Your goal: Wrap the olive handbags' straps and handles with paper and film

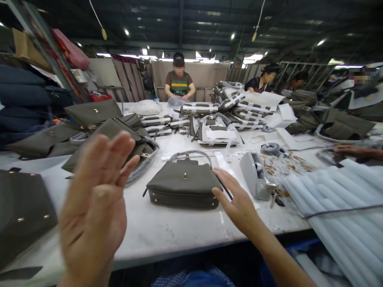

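Note:
A dark olive handbag (179, 181) lies on the white table (161, 231) in front of me, its clasp facing up and its wrapped handle pointing away. My right hand (236, 199) is at the bag's right edge with fingers spread, thumb near the corner; whether it touches the bag I cannot tell. Raised at the left, my left hand (97, 203) is close to the camera, palm showing, fingers extended and holding nothing. It is slightly blurred and apart from the bag.
More olive bags (92, 113) are heaped at the left. Wrapped bags (220, 129) are piled farther back. A clear box (257, 177), small hardware (287, 163) and pale foam tubes (344, 203) sit at the right. A person (178, 81) works across the table.

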A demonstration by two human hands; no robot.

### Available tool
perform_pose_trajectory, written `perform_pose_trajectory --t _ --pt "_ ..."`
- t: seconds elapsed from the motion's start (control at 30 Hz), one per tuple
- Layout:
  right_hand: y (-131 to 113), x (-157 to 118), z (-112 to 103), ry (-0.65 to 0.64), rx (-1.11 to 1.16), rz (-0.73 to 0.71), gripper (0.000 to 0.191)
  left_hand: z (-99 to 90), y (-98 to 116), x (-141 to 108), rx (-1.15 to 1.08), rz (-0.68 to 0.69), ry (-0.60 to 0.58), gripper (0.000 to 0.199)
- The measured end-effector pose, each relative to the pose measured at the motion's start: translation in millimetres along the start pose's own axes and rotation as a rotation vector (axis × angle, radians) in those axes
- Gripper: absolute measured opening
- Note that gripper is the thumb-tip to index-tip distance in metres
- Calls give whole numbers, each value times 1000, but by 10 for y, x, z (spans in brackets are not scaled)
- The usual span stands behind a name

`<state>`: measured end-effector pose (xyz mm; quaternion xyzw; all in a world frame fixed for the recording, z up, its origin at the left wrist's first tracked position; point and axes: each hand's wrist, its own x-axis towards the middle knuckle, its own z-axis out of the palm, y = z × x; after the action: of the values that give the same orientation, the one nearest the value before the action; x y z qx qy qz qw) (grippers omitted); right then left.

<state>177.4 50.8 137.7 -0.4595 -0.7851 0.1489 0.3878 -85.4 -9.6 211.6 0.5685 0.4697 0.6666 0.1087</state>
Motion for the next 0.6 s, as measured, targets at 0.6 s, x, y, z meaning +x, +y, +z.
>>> perform_pose_trajectory --t 0.6 --pt "343 -652 38 -241 -373 -125 70 -453 -959 -998 584 -256 -483 61"
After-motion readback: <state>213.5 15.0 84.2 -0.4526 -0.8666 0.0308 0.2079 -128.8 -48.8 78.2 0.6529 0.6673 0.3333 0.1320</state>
